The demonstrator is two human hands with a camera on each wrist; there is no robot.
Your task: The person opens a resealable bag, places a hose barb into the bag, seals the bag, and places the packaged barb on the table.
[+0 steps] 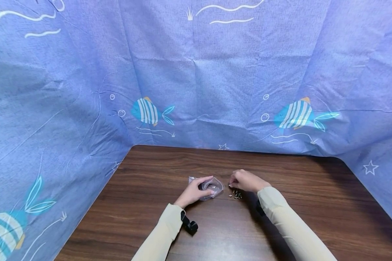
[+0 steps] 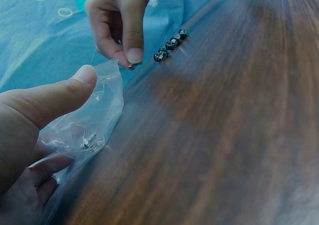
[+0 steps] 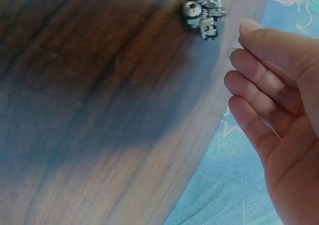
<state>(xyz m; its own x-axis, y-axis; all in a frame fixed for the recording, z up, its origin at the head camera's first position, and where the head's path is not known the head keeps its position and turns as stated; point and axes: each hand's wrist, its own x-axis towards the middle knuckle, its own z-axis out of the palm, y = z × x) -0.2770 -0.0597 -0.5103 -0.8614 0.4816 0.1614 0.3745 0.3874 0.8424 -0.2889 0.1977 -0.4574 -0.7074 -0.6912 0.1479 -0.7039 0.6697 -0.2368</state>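
Note:
My left hand (image 1: 192, 193) holds a clear plastic bag (image 1: 217, 186), its mouth held apart toward the right hand. Through the film in the left wrist view, a small shiny metal piece (image 2: 89, 141) lies inside. My right hand (image 1: 247, 181) pinches one small metal screw (image 2: 131, 66) between thumb and index fingertip, close beside the bag's mouth. Below it on the table is a little heap of similar screws (image 1: 237, 195), silver with dark rings. A single loose piece (image 1: 230, 196) lies just left of the heap. In the right wrist view the fingertips hide most of the pinched screw.
The dark wood-grain table (image 1: 143, 217) stretches out around both hands. A blue cloth with fish prints (image 1: 222, 79) hangs behind its far edge and along the left side. A black wrist camera (image 1: 190, 225) juts from the left sleeve.

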